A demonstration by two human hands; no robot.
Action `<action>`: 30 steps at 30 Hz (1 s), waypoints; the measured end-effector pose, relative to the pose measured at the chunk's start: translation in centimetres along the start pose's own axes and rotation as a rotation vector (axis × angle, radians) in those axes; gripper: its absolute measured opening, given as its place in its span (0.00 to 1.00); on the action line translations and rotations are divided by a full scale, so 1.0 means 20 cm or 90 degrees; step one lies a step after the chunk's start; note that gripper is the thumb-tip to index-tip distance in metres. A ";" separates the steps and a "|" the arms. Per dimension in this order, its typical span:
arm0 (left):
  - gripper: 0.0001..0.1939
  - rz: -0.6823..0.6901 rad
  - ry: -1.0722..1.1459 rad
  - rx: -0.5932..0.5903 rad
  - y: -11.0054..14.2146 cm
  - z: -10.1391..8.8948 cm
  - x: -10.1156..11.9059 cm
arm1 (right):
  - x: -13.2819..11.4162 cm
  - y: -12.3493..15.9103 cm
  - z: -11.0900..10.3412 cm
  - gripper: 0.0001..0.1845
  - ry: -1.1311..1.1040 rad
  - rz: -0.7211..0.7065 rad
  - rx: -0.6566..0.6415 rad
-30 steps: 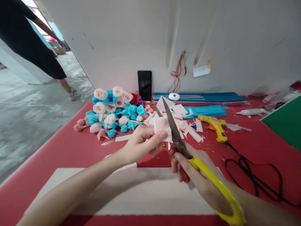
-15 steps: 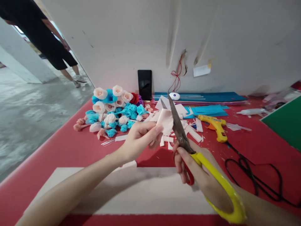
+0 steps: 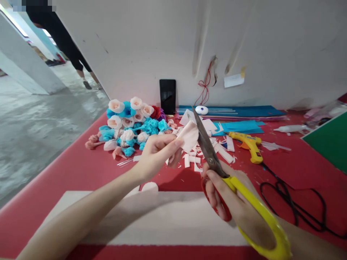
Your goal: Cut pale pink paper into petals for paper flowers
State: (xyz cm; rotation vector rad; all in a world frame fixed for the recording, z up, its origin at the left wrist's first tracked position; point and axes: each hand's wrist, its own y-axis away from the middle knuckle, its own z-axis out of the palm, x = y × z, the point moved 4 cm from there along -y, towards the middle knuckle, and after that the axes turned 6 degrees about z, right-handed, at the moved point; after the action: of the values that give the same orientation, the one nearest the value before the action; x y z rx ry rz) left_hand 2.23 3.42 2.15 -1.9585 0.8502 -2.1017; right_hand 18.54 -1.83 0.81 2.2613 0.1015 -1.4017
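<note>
My left hand (image 3: 157, 153) pinches a small folded piece of pale pink paper (image 3: 189, 135) above the red table (image 3: 67, 169). My right hand (image 3: 230, 198) grips yellow-handled scissors (image 3: 233, 180), whose blades meet the right edge of the pink paper. A white board (image 3: 168, 220) lies under both forearms. Pink and white paper offcuts (image 3: 206, 144) are strewn on the table just behind the hands.
A heap of blue, pink and white paper flowers (image 3: 132, 126) lies at the left rear. A yellow glue gun (image 3: 248, 144) with a black cord (image 3: 292, 202) sits to the right. Blue paper sheets (image 3: 238, 119), a black phone (image 3: 167, 96) and a green board (image 3: 330, 141) stand farther back. Someone walks away at far left.
My left hand has turned the pink paper and lifted it slightly. The scissors have closed along its edge, and a small pink scrap now lies on the white board. The person at left has moved farther off.
</note>
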 end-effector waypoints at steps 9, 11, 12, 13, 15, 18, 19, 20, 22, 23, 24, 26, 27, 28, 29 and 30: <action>0.20 -0.123 0.068 -0.018 -0.03 -0.08 -0.02 | 0.04 -0.01 -0.01 0.21 -0.138 0.023 0.068; 0.20 -0.135 0.078 -0.022 -0.05 -0.10 -0.03 | 0.04 -0.03 -0.04 0.24 -0.181 0.030 0.081; 0.21 -0.139 0.076 -0.025 -0.05 -0.11 -0.03 | 0.03 -0.04 -0.05 0.27 -0.186 0.035 0.075; 0.21 -0.145 0.072 -0.031 -0.05 -0.11 -0.04 | 0.02 -0.06 -0.06 0.29 -0.186 0.035 0.063; 0.20 -0.163 0.059 -0.066 -0.04 -0.10 -0.07 | 0.00 -0.08 -0.08 0.30 -0.181 0.041 0.038; 0.20 -0.201 0.022 -0.205 -0.01 -0.03 -0.09 | -0.02 -0.11 -0.07 0.29 -0.196 0.052 0.010; 0.19 -0.219 0.005 -0.262 0.01 -0.01 -0.10 | -0.02 -0.11 -0.06 0.29 -0.201 0.054 -0.003; 0.18 -0.237 -0.013 -0.309 0.02 0.02 -0.10 | -0.02 -0.11 -0.05 0.29 -0.204 0.055 -0.018; 0.16 -0.255 -0.055 -0.380 0.04 0.06 -0.09 | -0.02 -0.11 -0.03 0.28 -0.206 0.059 -0.043; 0.15 -0.252 -0.071 -0.400 0.05 0.07 -0.09 | -0.01 -0.11 -0.02 0.27 -0.206 0.069 -0.048; 0.15 -0.244 -0.078 -0.408 0.05 0.09 -0.08 | -0.01 -0.11 -0.02 0.26 -0.209 0.084 -0.047; 0.16 -0.240 -0.050 -0.390 0.05 0.11 -0.08 | -0.01 -0.10 -0.02 0.24 -0.217 0.106 -0.038; 0.18 -0.259 -0.011 -0.371 0.05 0.12 -0.09 | -0.01 -0.09 -0.03 0.23 -0.220 0.106 -0.034; 0.21 -0.289 0.044 -0.358 0.06 0.14 -0.11 | -0.02 -0.08 -0.03 0.21 -0.219 0.098 -0.033; 0.25 -0.327 0.109 -0.354 0.07 0.15 -0.13 | -0.04 -0.08 -0.04 0.20 -0.217 0.083 -0.035; 0.29 -0.368 0.175 -0.361 0.07 0.17 -0.15 | -0.05 -0.07 -0.04 0.18 -0.213 0.061 -0.041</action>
State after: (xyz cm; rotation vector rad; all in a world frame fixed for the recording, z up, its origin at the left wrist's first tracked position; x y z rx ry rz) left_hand 5.47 2.62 -1.28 -2.4600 1.1375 -2.7346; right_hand 18.35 0.05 1.47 1.9236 -0.0693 -1.6748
